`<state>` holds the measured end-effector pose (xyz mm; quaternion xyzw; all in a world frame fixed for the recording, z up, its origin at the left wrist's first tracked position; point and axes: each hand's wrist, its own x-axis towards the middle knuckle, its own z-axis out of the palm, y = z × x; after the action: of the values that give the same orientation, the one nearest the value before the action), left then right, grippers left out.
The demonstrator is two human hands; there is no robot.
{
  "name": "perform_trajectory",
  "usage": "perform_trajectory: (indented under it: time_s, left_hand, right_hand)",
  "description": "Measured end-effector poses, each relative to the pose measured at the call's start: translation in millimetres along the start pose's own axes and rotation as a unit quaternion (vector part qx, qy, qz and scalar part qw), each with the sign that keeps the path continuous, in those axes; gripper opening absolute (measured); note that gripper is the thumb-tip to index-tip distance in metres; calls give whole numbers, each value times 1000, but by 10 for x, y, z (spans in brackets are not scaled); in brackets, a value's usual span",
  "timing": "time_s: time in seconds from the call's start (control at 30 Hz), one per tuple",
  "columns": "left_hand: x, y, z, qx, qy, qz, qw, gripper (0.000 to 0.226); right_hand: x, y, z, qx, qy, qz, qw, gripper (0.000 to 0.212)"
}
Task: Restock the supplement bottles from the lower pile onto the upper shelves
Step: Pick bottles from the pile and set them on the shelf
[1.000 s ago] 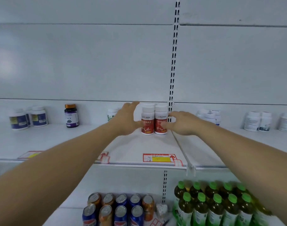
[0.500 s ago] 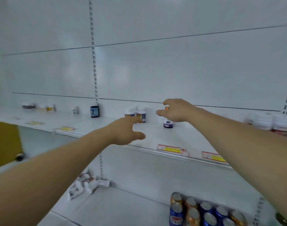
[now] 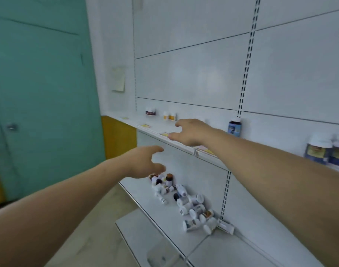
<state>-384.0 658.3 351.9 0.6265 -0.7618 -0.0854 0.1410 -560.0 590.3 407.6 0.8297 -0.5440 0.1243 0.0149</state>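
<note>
A pile of supplement bottles [image 3: 186, 201], mostly white and lying on their sides, rests on the lower shelf [image 3: 159, 211] against the back panel. My left hand [image 3: 145, 162] hovers open just above the pile's far end, holding nothing. My right hand [image 3: 191, 132] is open in front of the upper shelf [image 3: 155, 126], fingers spread and empty. On that upper shelf stand a dark blue bottle [image 3: 234, 128], two small orange-labelled bottles [image 3: 170, 116] and a dark-labelled bottle [image 3: 150, 112].
Larger blue-labelled white bottles [image 3: 326, 151] stand on the upper shelf at the right edge. A teal door [image 3: 39, 93] and a yellow panel [image 3: 118, 137] lie to the left. A paper note [image 3: 118, 79] hangs on the white wall.
The view has swung left and down, away from the drink cans, bringing the lower pile into sight. Both hands have left the red-labelled bottles on the shelf; the left hand has dropped toward the pile.
</note>
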Motion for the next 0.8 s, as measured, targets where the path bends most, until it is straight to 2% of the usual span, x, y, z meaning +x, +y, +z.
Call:
perform_trajectory:
  time_s: [0.23,0.43,0.57,0.8]
  left_hand:
    - [644,-1183,-73,-8,-1,-87,996,68]
    - [1221,-2149,-105,3,-18,-102,995,69]
    - [1711,-2887,72,-8,-53,-77,996,68]
    - [2519,-4173,438,-42,-161,-37,985,65]
  right_hand:
    - [1505,-590,651,12,-23,-78,997,70]
    - [2487,-915,1281,23,-63,-76,995,74]
    - [3055,-995,1834,21,-87,-27,996,72]
    - [3772,-1029,2876,69,-123,114,983,71]
